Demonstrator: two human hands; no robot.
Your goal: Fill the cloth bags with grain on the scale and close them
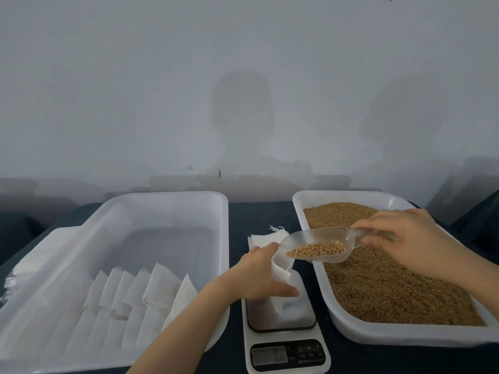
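Closest to the camera, the scale [287, 354] sits on the dark worktop [259, 211], its display too blurred to read. At far left a white tray [172, 197] holds a row of overlapping cloth bags [140, 298]. The left hand [259, 273] grips the open bag [280, 271] by its mouth. This bag stands on the scale's platform, long axis near upright, opening facing up and a little right. Behind it lies a small stack of spare bags [264, 237].

Just above the opening hangs the clear scoop [316, 244], partly loaded with grain. Its long axis runs from the handle at upper right down to the lip at lower left, aimed into the bag. The right hand [405, 238] pinches the handle with curled fingers, over the grain tray [351, 194].

Likely troubles:
- The soft mouth may sag or fold, so kernels slide past it onto the platform or worktop.
- Too steep a tilt would probably dump the load at once and overshoot the weight.
- The left hand, if it bears down on the bag, would likely falsify the reading.
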